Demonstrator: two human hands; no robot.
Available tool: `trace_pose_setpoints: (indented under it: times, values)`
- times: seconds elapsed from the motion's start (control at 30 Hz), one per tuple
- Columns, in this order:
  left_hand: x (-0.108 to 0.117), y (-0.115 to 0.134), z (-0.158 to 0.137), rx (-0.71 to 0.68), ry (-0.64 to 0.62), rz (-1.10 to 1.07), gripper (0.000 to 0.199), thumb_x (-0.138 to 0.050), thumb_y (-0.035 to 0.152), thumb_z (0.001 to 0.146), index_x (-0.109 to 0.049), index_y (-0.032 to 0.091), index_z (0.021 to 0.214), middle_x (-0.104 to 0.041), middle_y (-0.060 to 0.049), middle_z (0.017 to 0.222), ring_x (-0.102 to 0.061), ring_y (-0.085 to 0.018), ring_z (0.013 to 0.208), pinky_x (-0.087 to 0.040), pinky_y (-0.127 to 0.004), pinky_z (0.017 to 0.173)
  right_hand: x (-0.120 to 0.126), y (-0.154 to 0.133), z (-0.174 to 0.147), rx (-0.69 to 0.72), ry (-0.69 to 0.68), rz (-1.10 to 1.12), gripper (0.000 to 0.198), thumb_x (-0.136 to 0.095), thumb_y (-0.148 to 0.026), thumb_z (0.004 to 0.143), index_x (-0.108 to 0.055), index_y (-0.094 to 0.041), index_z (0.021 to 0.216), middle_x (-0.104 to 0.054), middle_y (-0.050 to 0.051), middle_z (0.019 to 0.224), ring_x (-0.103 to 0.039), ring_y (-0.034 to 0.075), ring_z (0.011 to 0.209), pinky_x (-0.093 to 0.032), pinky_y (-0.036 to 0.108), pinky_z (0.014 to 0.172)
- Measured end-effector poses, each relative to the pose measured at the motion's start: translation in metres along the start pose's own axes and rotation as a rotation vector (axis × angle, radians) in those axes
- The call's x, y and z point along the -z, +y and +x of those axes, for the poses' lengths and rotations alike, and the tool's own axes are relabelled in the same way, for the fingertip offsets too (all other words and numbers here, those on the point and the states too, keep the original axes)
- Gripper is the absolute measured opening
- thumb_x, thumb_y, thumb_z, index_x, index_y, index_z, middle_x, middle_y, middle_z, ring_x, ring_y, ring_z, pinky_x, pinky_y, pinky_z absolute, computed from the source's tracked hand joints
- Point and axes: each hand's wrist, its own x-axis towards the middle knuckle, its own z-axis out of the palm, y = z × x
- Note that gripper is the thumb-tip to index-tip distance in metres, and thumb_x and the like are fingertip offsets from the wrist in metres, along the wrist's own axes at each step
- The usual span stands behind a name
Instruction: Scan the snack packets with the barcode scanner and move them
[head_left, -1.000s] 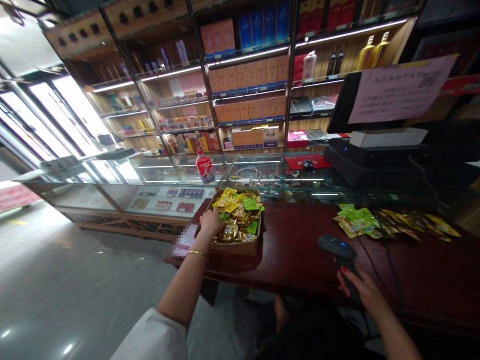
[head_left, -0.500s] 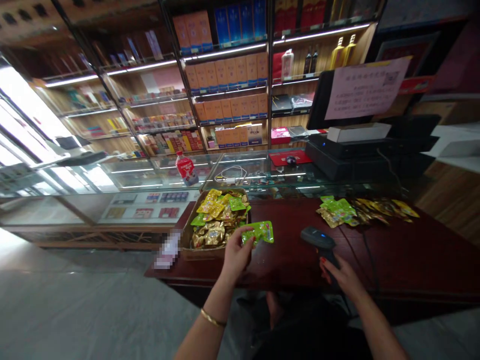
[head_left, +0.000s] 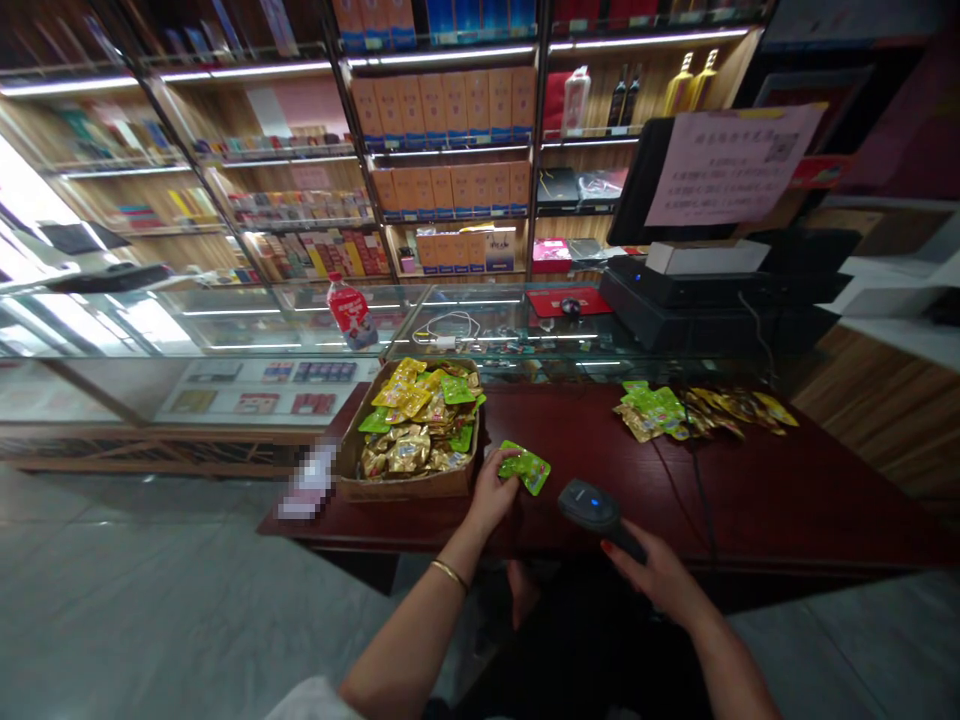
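Note:
Between the fingers of my left hand (head_left: 495,492) is a small green snack packet (head_left: 526,468), held just over the table beside the box. My right hand (head_left: 656,572) grips a black barcode scanner (head_left: 600,512) by its handle; its head points toward the packet and a blue light shows on top. To the left stands an open cardboard box (head_left: 409,488) heaped with gold, yellow and green packets (head_left: 411,425). More green packets (head_left: 654,408) lie in a pile at the table's back right, with gold and yellow packets (head_left: 731,410) next to them.
The dark red table (head_left: 787,490) has a cable running across it. Behind it is a glass display counter (head_left: 495,335) with a red bottle (head_left: 351,312), a white cable (head_left: 450,328) and a mouse (head_left: 571,307). A monitor (head_left: 637,190) stands at the right. Stocked shelves line the wall.
The scanner has moved left, closer to the green packet. My left hand has turned the packet so that it tilts down to the right. The camera view has shifted a little.

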Motion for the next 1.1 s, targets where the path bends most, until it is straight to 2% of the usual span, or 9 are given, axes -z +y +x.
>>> trace_pose_setpoints:
  times: [0.17, 0.27, 0.37, 0.47, 0.57, 0.67, 0.83, 1.0, 1.1]
  values:
    - [0.001, 0.002, -0.003, 0.041, -0.023, 0.037, 0.046, -0.054, 0.002, 0.066, -0.07, 0.021, 0.105, -0.067, -0.004, 0.112, -0.063, -0.022, 0.11, -0.049, -0.036, 0.099, -0.002, -0.01, 0.005, 0.075, -0.064, -0.016, 0.039, -0.068, -0.052, 0.082, -0.075, -0.023, 0.107, -0.078, 0.006, 0.092, -0.071, 0.031, 0.097, -0.054, 0.038, 0.087]
    - [0.0, 0.002, -0.003, 0.055, -0.03, 0.059, 0.046, -0.055, 0.002, 0.066, -0.07, 0.021, 0.105, -0.067, -0.005, 0.112, -0.063, -0.023, 0.109, -0.051, -0.034, 0.094, -0.003, -0.012, 0.009, 0.074, -0.098, -0.026, 0.039, -0.067, -0.052, 0.083, -0.074, -0.024, 0.109, -0.078, 0.008, 0.104, -0.07, 0.034, 0.104, -0.052, 0.041, 0.094]
    - [-0.001, 0.001, -0.002, 0.064, -0.026, 0.071, 0.046, -0.054, 0.001, 0.066, -0.07, 0.02, 0.105, -0.067, -0.005, 0.112, -0.063, -0.022, 0.109, -0.051, -0.034, 0.094, -0.003, -0.011, 0.01, 0.079, -0.111, -0.033, 0.038, -0.068, -0.052, 0.082, -0.075, -0.023, 0.107, -0.078, 0.007, 0.101, -0.071, 0.032, 0.098, -0.053, 0.038, 0.089]
    - [0.0, 0.0, -0.003, 0.06, -0.026, 0.08, 0.045, -0.056, 0.0, 0.067, -0.07, 0.02, 0.104, -0.068, -0.004, 0.112, -0.064, -0.021, 0.109, -0.048, -0.035, 0.1, -0.002, -0.008, 0.01, 0.069, -0.098, -0.03, 0.037, -0.069, -0.052, 0.082, -0.075, -0.023, 0.104, -0.077, 0.004, 0.088, -0.071, 0.027, 0.081, -0.054, 0.032, 0.075]
    - [0.0, 0.002, -0.001, 0.056, -0.033, 0.095, 0.042, -0.06, 0.003, 0.07, -0.072, 0.02, 0.107, -0.069, -0.005, 0.112, -0.064, -0.022, 0.111, -0.046, -0.038, 0.105, 0.005, 0.0, 0.013, 0.007, -0.07, 0.021, 0.043, -0.068, -0.056, 0.082, -0.072, -0.021, 0.106, -0.067, -0.001, 0.064, -0.06, 0.018, 0.054, -0.046, 0.026, 0.052]
    - [-0.009, 0.004, 0.008, 0.067, -0.072, 0.112, 0.04, -0.065, 0.007, 0.073, -0.073, 0.017, 0.111, -0.07, -0.009, 0.115, -0.064, -0.024, 0.113, -0.046, -0.042, 0.106, 0.021, 0.011, 0.022, -0.014, 0.022, 0.126, 0.042, -0.064, -0.061, 0.084, -0.067, -0.019, 0.092, -0.057, -0.004, 0.057, -0.049, 0.012, 0.045, -0.04, 0.023, 0.046]
    - [-0.062, 0.01, 0.048, 0.081, -0.237, 0.135, 0.046, -0.061, 0.0, 0.074, -0.073, 0.017, 0.114, -0.073, -0.008, 0.117, -0.068, -0.022, 0.109, -0.051, -0.038, 0.101, 0.041, 0.027, 0.036, 0.004, 0.127, 0.348, 0.049, -0.064, -0.069, 0.081, -0.059, -0.02, 0.077, -0.054, -0.005, 0.058, -0.045, 0.009, 0.042, -0.051, 0.029, 0.056]
    - [-0.137, 0.017, 0.109, 0.112, -0.448, 0.227, 0.042, -0.066, -0.004, 0.069, -0.076, 0.016, 0.104, -0.078, -0.002, 0.092, -0.071, -0.017, 0.085, -0.057, -0.029, 0.085, 0.043, 0.042, 0.039, 0.028, 0.157, 0.447, 0.046, -0.062, -0.065, 0.084, -0.065, -0.02, 0.09, -0.054, -0.005, 0.059, -0.045, 0.009, 0.043, -0.052, 0.029, 0.056]
    - [-0.178, 0.021, 0.14, 0.109, -0.523, 0.304, 0.036, -0.074, -0.001, 0.071, -0.075, 0.016, 0.102, -0.077, -0.005, 0.097, -0.07, -0.017, 0.087, -0.056, -0.029, 0.086, 0.044, 0.046, 0.038, 0.038, 0.19, 0.45, 0.049, -0.061, -0.066, 0.084, -0.067, -0.019, 0.1, -0.054, -0.004, 0.059, -0.046, 0.01, 0.042, -0.049, 0.028, 0.051]
